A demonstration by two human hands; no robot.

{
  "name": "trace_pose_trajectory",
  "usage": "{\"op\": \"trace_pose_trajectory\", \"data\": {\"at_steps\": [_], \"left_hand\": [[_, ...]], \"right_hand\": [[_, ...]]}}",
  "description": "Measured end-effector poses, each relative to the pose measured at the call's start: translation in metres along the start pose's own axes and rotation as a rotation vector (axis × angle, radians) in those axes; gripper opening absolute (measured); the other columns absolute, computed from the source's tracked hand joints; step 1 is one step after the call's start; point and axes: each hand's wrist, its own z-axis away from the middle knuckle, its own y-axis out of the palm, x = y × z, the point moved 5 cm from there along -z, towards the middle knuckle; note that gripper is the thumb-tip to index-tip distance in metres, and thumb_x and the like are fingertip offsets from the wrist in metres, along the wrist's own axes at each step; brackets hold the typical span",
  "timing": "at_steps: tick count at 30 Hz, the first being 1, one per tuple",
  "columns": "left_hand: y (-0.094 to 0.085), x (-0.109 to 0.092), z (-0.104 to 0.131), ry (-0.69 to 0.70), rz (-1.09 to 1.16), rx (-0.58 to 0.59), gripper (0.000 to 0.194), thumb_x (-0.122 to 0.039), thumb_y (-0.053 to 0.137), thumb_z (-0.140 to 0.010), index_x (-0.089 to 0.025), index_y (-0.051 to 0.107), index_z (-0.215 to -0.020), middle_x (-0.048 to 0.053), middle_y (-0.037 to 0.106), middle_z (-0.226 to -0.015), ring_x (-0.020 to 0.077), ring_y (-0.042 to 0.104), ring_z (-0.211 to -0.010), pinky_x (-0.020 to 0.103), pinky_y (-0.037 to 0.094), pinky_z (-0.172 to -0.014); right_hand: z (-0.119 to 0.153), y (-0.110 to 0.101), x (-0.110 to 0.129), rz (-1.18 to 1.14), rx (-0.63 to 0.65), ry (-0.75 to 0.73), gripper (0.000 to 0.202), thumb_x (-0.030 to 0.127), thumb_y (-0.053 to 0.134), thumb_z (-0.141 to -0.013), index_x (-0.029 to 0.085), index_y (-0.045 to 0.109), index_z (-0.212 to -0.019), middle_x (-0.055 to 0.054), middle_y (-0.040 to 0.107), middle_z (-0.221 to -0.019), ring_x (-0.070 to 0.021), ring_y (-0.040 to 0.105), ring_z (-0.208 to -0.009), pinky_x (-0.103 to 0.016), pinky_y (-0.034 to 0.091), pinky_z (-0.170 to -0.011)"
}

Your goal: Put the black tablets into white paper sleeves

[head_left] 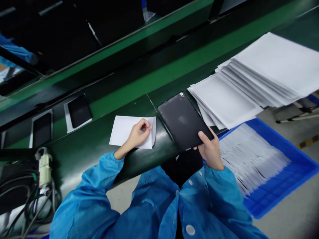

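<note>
My right hand (pixel 210 148) grips a black tablet (pixel 183 121) by its lower right corner, thumb on top and fingers underneath. The tablet shows its dark back, with a small camera mark at the far corner. To its left, a white paper sleeve (pixel 124 129) lies on the green bench (pixel 139 162). My left hand (pixel 139 133) rests over this sleeve, with thumb and fingers curled together at its right edge, where a flap stands slightly raised. The tablet and the sleeve are apart.
Overlapping white sleeves (pixel 229 99) lie fanned at the right. Below them a blue crate (pixel 294 172) holds many more. Black tablets (pixel 79 111) lie on white sleeves at the left, near a pale connector (pixel 45 169) with coiled cables. A blue sleeved arm (pixel 15 49) shows far left.
</note>
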Motion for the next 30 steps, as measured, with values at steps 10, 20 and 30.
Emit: {"op": "trace_pose_trajectory", "data": {"at_steps": [10, 20, 30], "left_hand": [[0.001, -0.006, 0.004, 0.091, -0.007, -0.060, 0.004, -0.021, 0.057, -0.091, -0.021, 0.054, -0.088, 0.000, 0.066, -0.084, 0.0132, 0.059, -0.074, 0.026, 0.049, -0.073], [0.011, -0.040, 0.022, 0.203, -0.170, 0.076, 0.013, -0.009, 0.050, -0.088, -0.022, 0.053, -0.088, 0.001, 0.061, -0.085, 0.0128, 0.056, -0.071, 0.024, 0.046, -0.066], [0.007, -0.040, 0.022, 0.149, -0.547, 0.148, 0.013, -0.016, 0.057, -0.092, -0.023, 0.051, -0.102, 0.006, 0.065, -0.097, 0.0228, 0.064, -0.089, 0.033, 0.053, -0.079]], "right_hand": [[0.067, -0.020, -0.035, 0.278, 0.063, 0.194, 0.044, 0.059, 0.085, -0.081, 0.024, 0.070, -0.103, 0.002, 0.069, -0.068, -0.0169, 0.060, -0.041, -0.030, 0.055, -0.038], [0.080, 0.004, -0.036, 0.344, 0.235, 0.328, 0.049, 0.063, 0.085, -0.079, 0.021, 0.074, -0.100, 0.004, 0.063, -0.055, -0.0138, 0.053, -0.034, -0.025, 0.046, -0.033], [0.086, 0.003, -0.044, 0.277, 0.199, 0.331, 0.048, 0.061, 0.085, -0.081, 0.019, 0.075, -0.101, 0.003, 0.062, -0.056, -0.0122, 0.050, -0.035, -0.025, 0.046, -0.033]]}}
